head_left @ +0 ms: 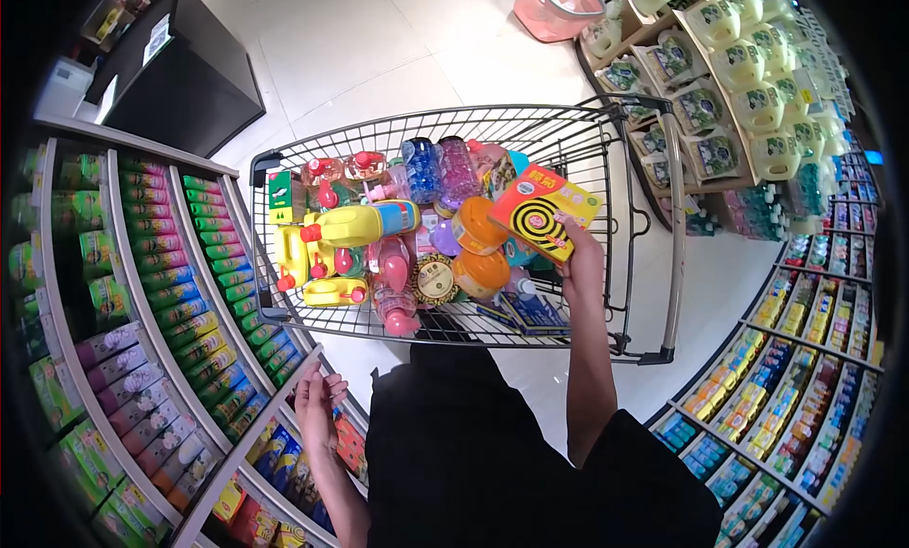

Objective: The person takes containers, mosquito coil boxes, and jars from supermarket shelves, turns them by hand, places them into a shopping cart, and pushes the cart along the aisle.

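Note:
My right hand (581, 254) grips the lower right corner of a red and yellow box (544, 213) with a black spiral on it, held over the right part of a shopping cart (674, 235). Beneath and beside the box lie orange round containers (481, 273), a round patterned tin (436, 279) and blue packs (532, 313). Yellow bottles (365, 224) with red caps fill the cart's left part, near blue and purple bottles (421, 169). My left hand (320, 396) is beside the left shelf edge, fingers loosely curled and apart, holding nothing.
Shelves of packaged goods (180, 292) run along the left. More shelves (786, 377) curve along the right. A display of jugs and pouches (705, 112) stands at upper right, near a pink basket (559, 10). A dark counter (189, 84) is at upper left.

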Demonstrator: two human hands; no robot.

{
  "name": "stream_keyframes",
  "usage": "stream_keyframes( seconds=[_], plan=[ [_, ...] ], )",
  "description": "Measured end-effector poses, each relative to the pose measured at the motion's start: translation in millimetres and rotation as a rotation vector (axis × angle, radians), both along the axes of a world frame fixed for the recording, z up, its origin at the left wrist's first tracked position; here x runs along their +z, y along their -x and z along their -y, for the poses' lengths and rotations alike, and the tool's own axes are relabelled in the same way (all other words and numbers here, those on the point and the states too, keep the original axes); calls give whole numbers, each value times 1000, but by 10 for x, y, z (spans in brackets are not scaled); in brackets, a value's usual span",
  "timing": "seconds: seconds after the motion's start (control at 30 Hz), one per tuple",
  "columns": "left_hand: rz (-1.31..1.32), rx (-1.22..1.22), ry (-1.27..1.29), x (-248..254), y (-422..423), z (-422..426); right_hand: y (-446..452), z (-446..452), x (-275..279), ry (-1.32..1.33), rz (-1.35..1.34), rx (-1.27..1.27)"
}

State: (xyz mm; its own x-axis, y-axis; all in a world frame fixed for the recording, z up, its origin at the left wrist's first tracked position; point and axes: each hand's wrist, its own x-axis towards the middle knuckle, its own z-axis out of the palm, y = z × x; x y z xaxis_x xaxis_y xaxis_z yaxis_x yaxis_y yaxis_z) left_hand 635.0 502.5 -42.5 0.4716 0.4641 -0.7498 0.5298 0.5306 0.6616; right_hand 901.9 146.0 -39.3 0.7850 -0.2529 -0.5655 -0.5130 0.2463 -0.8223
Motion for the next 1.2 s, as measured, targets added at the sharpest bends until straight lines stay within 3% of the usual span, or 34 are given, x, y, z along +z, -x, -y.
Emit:
stream_keyframes(
  seconds=[0.27,0.53,0.6,0.67,0.97,1.07,1.13,1.2],
  plan=[
    [22,108,38,-119,332,0,-517,-547,-810,-106,-113,132],
    [-6,204,18,-144,542,5,-662,-922,-1007,-219,-81,189],
    [4,222,18,-145,587,15,-677,-844,-1174,-179,-87,281],
    [16,237,25,-154,623,45,-718,-841,-1341,23,-155,262],
    [-11,368,-51,-96,1074,76,-476,-705,-1090,464,4,412],
    [-30,336,-120,-191,1352,59,-292,-497,-1121,348,224,610],
    [133,489,-132,-233,1587,56,-225,-908,-917,361,321,723],
    [118,579,-208,34,1749,-122,-20,-1547,-454,401,397,831]
  ],
)
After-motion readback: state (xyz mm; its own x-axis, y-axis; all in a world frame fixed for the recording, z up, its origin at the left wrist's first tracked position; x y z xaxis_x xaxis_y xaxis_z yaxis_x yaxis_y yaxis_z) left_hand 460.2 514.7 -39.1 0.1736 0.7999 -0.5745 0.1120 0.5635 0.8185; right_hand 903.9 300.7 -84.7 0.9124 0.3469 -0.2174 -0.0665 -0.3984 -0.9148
